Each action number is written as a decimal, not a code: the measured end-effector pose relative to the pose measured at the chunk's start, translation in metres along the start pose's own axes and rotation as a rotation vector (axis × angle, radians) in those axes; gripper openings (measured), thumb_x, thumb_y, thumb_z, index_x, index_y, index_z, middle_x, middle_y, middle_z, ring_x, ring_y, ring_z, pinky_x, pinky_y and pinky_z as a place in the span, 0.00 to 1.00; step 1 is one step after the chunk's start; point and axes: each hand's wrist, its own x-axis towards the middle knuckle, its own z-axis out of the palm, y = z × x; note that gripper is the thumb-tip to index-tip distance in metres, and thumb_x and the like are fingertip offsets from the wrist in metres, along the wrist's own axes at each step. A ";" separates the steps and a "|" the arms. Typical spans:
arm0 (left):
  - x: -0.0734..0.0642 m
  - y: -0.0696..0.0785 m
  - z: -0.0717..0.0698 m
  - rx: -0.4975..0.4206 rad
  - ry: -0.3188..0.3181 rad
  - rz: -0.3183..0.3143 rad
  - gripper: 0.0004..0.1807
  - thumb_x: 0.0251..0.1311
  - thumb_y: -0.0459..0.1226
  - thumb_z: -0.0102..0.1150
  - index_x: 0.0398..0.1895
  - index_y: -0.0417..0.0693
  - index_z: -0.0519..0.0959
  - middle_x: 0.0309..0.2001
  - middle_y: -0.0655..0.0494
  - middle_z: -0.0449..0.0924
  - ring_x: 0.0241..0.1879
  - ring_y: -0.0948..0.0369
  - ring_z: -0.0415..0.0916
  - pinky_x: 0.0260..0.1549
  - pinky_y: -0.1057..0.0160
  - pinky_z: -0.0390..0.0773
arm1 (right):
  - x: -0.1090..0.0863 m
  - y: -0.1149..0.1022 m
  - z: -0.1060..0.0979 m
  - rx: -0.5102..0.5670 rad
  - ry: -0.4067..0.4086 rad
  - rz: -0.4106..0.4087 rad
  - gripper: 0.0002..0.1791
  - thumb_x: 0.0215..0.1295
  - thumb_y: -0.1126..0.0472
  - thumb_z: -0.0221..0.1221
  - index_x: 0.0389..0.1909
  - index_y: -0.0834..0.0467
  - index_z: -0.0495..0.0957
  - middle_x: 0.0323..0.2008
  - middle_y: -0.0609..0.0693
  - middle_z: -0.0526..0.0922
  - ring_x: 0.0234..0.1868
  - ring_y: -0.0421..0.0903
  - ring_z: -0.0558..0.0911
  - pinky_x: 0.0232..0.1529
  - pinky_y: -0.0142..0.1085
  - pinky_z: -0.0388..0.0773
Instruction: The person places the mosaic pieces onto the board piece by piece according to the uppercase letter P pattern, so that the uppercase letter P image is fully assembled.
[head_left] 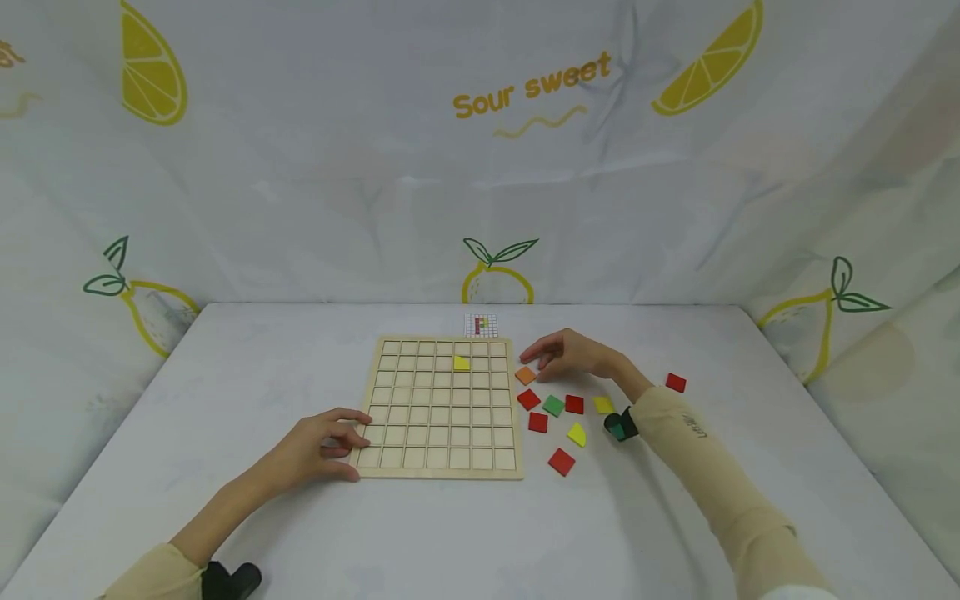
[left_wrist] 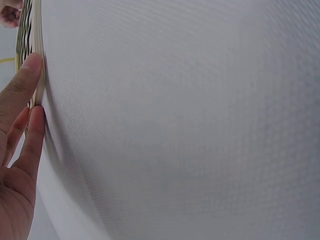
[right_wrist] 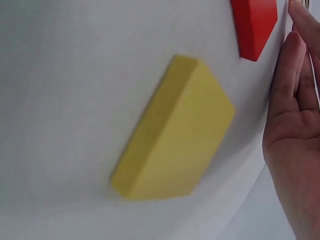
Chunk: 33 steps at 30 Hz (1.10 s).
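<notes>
Board [head_left: 438,412]: pale gridded tray lying flat on the white table [head_left: 420,533]; we count one yellow tile [head_left: 462,363] in it, far side, right of centre.
Left hand [head_left: 322,446]: at the board's left edge; we mark fingers relaxed, tips touching the rim.
Right hand [head_left: 573,353]: beyond the board's right edge, thumb and fingers apart around the orange tile [head_left: 526,376]; we mark the hand loosely open, contact with the tile we can't tell.
Orange tile: on the table, just beside the board's right rim.
Loose pieces: right of the board we log five red tiles [head_left: 562,462], a green tile [head_left: 553,406], a yellow block [right_wrist: 185,140] and a round-edged yellow piece [head_left: 577,434].
Pattern card [head_left: 481,326]: behind the board's far edge.
Backdrop [head_left: 337,208]: white cloth, lemon prints.
</notes>
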 end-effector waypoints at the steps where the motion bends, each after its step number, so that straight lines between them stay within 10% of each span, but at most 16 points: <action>1: 0.000 0.000 0.000 0.000 0.000 -0.001 0.13 0.42 0.33 0.75 0.32 0.44 0.82 0.56 0.40 0.73 0.47 0.58 0.80 0.43 0.67 0.82 | 0.000 0.000 0.001 -0.003 0.003 0.007 0.20 0.59 0.66 0.65 0.54 0.63 0.78 0.48 0.55 0.82 0.40 0.49 0.76 0.45 0.31 0.77; 18: -0.002 0.003 0.000 -0.004 0.002 0.014 0.13 0.42 0.32 0.75 0.32 0.44 0.81 0.56 0.38 0.72 0.46 0.58 0.81 0.43 0.66 0.82 | -0.001 -0.006 0.014 -0.136 0.070 -0.008 0.14 0.57 0.66 0.67 0.45 0.61 0.83 0.39 0.50 0.81 0.39 0.47 0.73 0.41 0.32 0.75; 33: -0.001 0.001 0.000 -0.009 -0.005 0.017 0.13 0.42 0.34 0.74 0.32 0.43 0.81 0.57 0.38 0.72 0.47 0.55 0.80 0.44 0.65 0.82 | -0.023 -0.007 0.009 0.017 0.187 0.043 0.16 0.62 0.67 0.63 0.50 0.67 0.78 0.49 0.60 0.80 0.46 0.51 0.78 0.49 0.34 0.80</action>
